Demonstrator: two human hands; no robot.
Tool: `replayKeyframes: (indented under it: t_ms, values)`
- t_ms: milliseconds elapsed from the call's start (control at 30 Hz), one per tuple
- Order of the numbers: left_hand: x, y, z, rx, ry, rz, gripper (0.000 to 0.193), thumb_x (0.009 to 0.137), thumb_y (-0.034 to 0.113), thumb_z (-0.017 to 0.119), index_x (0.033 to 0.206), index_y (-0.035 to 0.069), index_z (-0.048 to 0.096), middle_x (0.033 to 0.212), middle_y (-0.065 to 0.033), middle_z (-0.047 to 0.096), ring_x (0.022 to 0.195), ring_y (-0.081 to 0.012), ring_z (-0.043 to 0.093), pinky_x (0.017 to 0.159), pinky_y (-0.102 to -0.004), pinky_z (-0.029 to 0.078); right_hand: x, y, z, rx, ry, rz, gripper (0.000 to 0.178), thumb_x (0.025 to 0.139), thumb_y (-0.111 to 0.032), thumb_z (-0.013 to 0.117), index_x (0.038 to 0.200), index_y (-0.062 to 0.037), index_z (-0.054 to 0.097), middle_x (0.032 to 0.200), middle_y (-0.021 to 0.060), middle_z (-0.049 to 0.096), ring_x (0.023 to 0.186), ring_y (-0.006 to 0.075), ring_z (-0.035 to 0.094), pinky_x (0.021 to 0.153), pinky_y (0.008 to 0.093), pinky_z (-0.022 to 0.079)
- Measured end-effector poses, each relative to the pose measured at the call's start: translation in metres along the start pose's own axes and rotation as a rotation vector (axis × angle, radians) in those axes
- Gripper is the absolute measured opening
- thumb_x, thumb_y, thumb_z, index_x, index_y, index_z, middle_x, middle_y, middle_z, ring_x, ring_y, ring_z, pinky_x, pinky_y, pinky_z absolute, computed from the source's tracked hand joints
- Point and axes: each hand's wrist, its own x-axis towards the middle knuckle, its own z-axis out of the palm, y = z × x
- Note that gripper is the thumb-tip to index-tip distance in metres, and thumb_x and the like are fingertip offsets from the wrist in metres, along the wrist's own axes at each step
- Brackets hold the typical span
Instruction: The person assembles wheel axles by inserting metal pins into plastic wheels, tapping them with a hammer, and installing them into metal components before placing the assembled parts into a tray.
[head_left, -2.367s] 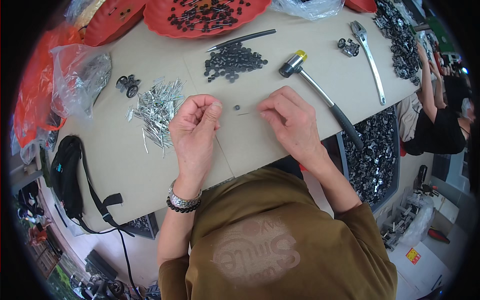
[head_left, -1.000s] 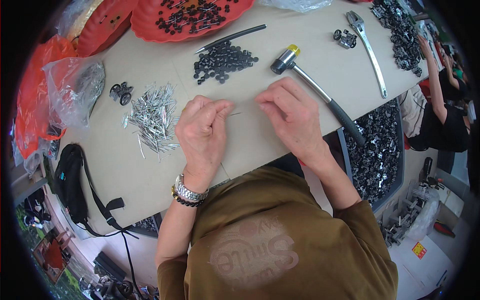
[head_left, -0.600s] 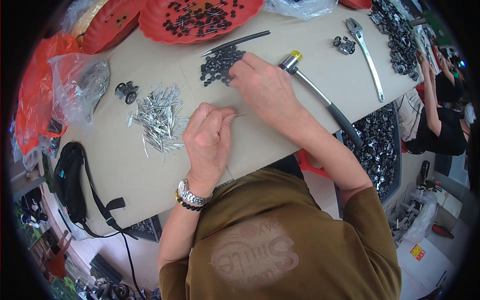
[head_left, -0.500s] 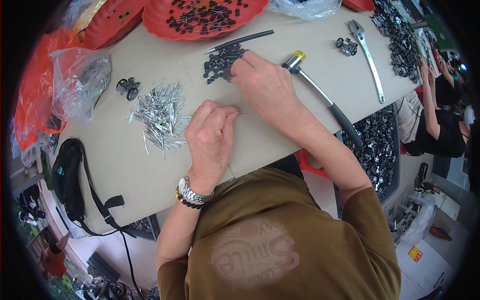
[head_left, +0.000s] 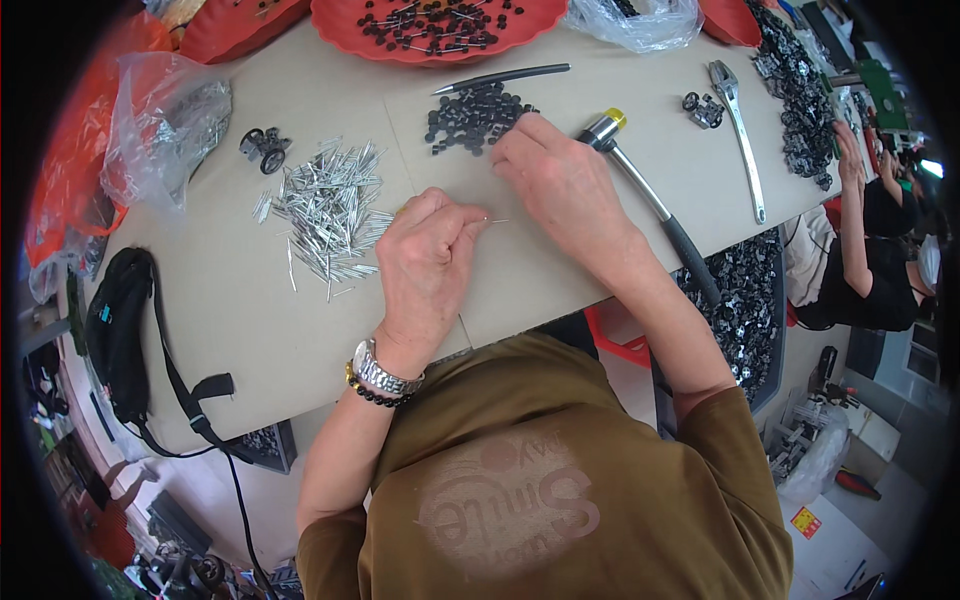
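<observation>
My left hand (head_left: 428,255) is closed in a pinch on a thin metal pin (head_left: 500,220), whose end sticks out to the right from between thumb and forefinger. My right hand (head_left: 560,185) hovers at the near right edge of a heap of small black caps (head_left: 470,120), its fingers curled together. Whatever those fingertips hold, if anything, is hidden. Left of my left hand lies a loose heap of silvery pins (head_left: 330,210). Just beyond the caps rests a dark slender pointed rod (head_left: 505,78).
A hammer (head_left: 655,190) with a yellow face lies right of my right hand, and an adjustable wrench (head_left: 740,145) farther right. A red tray (head_left: 440,58) holds capped pins at the back. Small wheeled parts (head_left: 265,148), plastic bags (head_left: 160,130) and a black pouch (head_left: 120,325) flank the left side.
My right hand has drawn back slightly from the caps, toward me. The pin in my left hand now shows more plainly. The whole view has shifted a little.
</observation>
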Motion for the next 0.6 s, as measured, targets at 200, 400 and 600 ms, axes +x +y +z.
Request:
replayKeyframes:
  t_ms: [200,400,600]
  values:
    - [0.001,0.002,-0.002,-0.027,0.009,-0.027,0.009,0.082,-0.005,0.076,0.088,0.002,0.075,0.071,-0.0075,0.06,0.058,-0.0163,0.055,0.054,-0.0305,0.043,-0.012,-0.01,-0.011,0.227,-0.001,-0.035,0.009,0.086,-0.002,0.072,0.094,-0.0033,0.069,0.088,0.0104,0.066,0.074,0.0303,0.067,0.065,0.039,0.054]
    - [0.0,0.003,-0.001,-0.017,-0.001,-0.047,0.012,0.078,-0.008,0.071,0.085,0.001,0.072,0.074,-0.0123,0.056,0.069,-0.0303,0.059,0.063,-0.0396,0.047,-0.023,-0.021,-0.006,0.243,0.009,-0.066,0.013,0.083,-0.004,0.075,0.093,-0.0048,0.068,0.088,0.0085,0.067,0.073,0.0291,0.068,0.062,0.0354,0.056]
    - [0.0,0.002,-0.002,-0.04,0.002,-0.024,0.012,0.077,-0.009,0.069,0.085,0.001,0.07,0.074,-0.0129,0.056,0.071,-0.0327,0.059,0.064,-0.0413,0.047,-0.023,-0.022,-0.005,0.209,0.024,-0.085,0.013,0.082,-0.004,0.076,0.093,-0.0058,0.069,0.087,0.0075,0.067,0.071,0.0285,0.068,0.061,0.0355,0.056]
